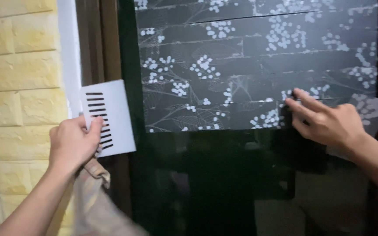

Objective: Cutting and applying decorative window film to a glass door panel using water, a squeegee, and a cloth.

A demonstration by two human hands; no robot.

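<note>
Patterned film [241,65] laid over upper glass [206,183], lower pane uncovered; edge pressed by open right hand [324,122], white scraper [110,116] and cloth [95,175] gripped in left hand [73,144].

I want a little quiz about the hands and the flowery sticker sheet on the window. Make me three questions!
1. True or false: the left hand holds a white scraper.
2. Which hand touches the patterned film on the window glass?
A. left
B. right
C. both
3. Fill in: the wall left of the window frame is made of pale yellow ____.

Key:
1. True; a cloth hangs under that hand too.
2. B, the right hand presses its lower edge.
3. bricks
</note>
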